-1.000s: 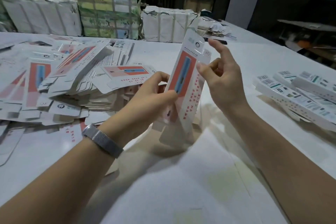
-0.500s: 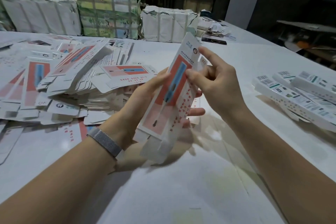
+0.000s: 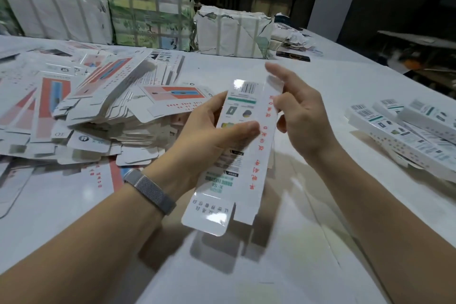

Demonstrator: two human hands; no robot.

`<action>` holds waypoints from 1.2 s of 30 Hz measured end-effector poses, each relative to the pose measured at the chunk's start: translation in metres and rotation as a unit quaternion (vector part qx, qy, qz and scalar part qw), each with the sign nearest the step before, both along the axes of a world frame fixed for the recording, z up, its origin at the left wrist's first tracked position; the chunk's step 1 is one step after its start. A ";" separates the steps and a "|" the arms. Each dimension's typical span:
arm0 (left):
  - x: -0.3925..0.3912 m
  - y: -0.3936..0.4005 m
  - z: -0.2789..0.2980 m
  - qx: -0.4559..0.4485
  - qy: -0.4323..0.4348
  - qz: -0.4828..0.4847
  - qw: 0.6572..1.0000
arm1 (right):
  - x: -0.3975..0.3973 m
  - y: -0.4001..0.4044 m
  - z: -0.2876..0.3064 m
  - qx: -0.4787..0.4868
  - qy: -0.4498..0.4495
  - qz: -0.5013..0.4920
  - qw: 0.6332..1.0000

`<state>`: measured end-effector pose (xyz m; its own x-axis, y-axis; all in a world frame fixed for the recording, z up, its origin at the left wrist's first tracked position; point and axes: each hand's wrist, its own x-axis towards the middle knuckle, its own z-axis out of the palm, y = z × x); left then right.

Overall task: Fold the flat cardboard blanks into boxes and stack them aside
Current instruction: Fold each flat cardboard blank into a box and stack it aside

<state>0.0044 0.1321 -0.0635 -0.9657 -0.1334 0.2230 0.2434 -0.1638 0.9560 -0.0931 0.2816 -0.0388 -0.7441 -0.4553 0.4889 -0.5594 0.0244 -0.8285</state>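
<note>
Cardboard blank, long and narrow, held tilted above the white worktop, white barcode face up, red lettering along one side panel, end flap open at the near end. Left hand has a closed grip on it, thumb across the printed face, fingers underneath. Right hand at the far right edge, fingertips touching the side panel, fingers loosely bent, index raised. Loose pile of flat blanks to the left; folded boxes stacked to the right
</note>
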 end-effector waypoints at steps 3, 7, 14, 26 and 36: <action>0.003 0.000 0.000 0.059 -0.008 -0.048 0.997 | 0.000 0.000 -0.005 0.121 0.095 -0.059 0.986; 0.006 0.004 0.003 0.142 -0.055 -0.106 0.983 | -0.003 0.001 -0.007 0.155 0.153 -0.090 0.972; 0.011 0.009 0.008 0.071 -0.077 -0.098 0.990 | -0.001 -0.002 -0.003 0.070 0.096 -0.074 0.990; 0.010 0.018 0.006 0.061 -0.077 -0.130 0.987 | -0.010 0.005 0.015 0.130 0.147 -0.085 0.977; 0.009 0.009 0.016 0.042 -0.097 -0.166 0.980 | -0.013 0.015 0.018 0.128 0.141 -0.027 0.981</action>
